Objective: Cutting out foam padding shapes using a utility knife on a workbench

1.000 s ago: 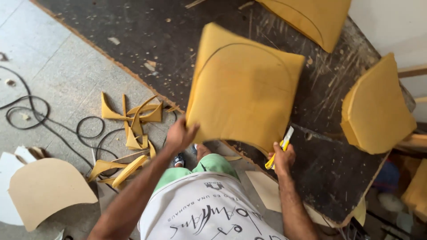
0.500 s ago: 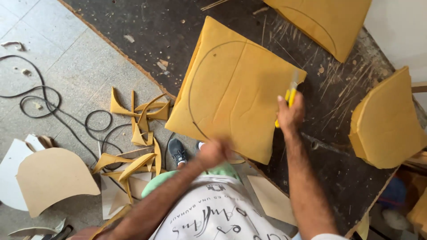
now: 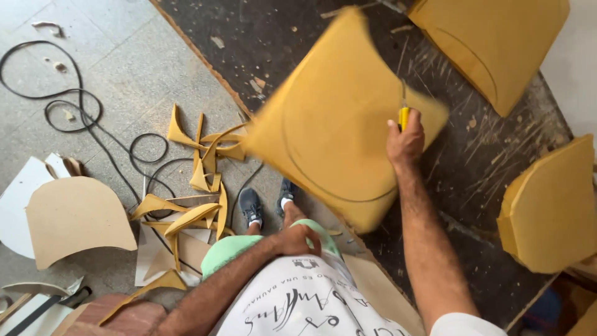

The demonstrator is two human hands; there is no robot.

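Note:
A large yellow foam sheet [image 3: 336, 124] with a curved line drawn on it lies on the dark worktable [image 3: 491, 205], blurred by motion and overhanging the table's near edge. My right hand [image 3: 404, 142] is shut on a yellow utility knife [image 3: 403, 114], its blade up against the sheet near the right corner. My left hand [image 3: 300, 239] is off the foam, curled shut against my green shorts at the waist, with nothing visible in it.
Two more yellow foam pieces lie on the table, one at the top right [image 3: 497, 43] and one at the right edge [image 3: 547, 211]. On the floor to the left are foam offcuts [image 3: 199, 171], a black cable [image 3: 81, 112] and a curved board [image 3: 74, 218].
My left hand let go of the foam and drew back to my waist. My right hand moved up along the sheet with the knife. The foam swung round on the table.

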